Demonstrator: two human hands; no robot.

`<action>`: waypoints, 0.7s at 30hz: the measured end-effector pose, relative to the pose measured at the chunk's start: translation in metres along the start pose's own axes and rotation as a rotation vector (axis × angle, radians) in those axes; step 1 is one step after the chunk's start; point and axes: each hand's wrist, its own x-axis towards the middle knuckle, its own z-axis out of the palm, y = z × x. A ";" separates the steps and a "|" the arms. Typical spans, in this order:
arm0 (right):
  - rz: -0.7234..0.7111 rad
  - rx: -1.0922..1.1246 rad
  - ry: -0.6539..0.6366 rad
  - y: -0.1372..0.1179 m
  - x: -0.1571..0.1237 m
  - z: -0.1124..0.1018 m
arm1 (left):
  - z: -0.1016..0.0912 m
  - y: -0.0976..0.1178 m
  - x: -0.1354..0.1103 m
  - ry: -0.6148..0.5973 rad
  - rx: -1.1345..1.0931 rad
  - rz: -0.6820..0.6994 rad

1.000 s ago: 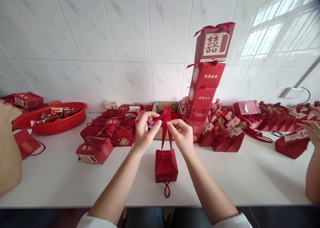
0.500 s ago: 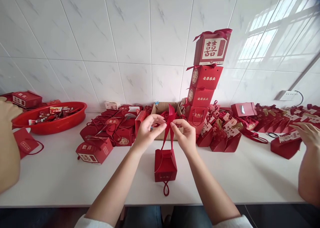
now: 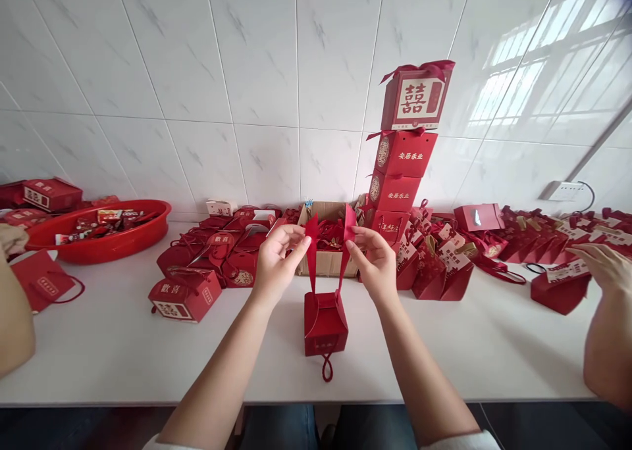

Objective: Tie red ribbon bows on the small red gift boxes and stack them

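A small red gift box (image 3: 326, 328) rests on the white table (image 3: 276, 377) in front of me, a looped cord hanging at its near side. Two ends of a red ribbon (image 3: 312, 259) rise from its top, apart from each other. Between thumb and fingers, my left hand (image 3: 280, 259) pinches the left end. My right hand (image 3: 375, 259) pinches the right end the same way. Behind the hands stands an open cardboard box (image 3: 302, 266) with red ribbon pieces inside.
Red gift boxes (image 3: 185, 295) cluster to the left, near a red plastic basin (image 3: 99, 249) of wrapped sweets. A tall stack of boxes (image 3: 399, 193) stands behind right. At the far right another person's hand (image 3: 605, 266) touches a red box (image 3: 560, 292); another person's arm (image 3: 14, 318) shows at left.
My hands have moved apart, left and right. The two ribbon ends, which were crossed together above the box, now stand separate.
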 end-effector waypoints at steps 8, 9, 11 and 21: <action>0.119 0.062 -0.031 0.004 0.000 -0.012 | 0.005 -0.002 0.001 0.089 -0.228 -0.110; 0.120 0.056 -0.030 0.003 0.000 -0.013 | 0.006 -0.002 0.002 0.083 -0.253 -0.135; 0.128 0.073 -0.013 0.002 0.001 -0.013 | 0.007 -0.002 0.004 0.073 -0.276 -0.175; 0.175 0.105 0.000 -0.013 0.003 -0.011 | 0.012 0.004 0.005 0.047 -0.256 -0.181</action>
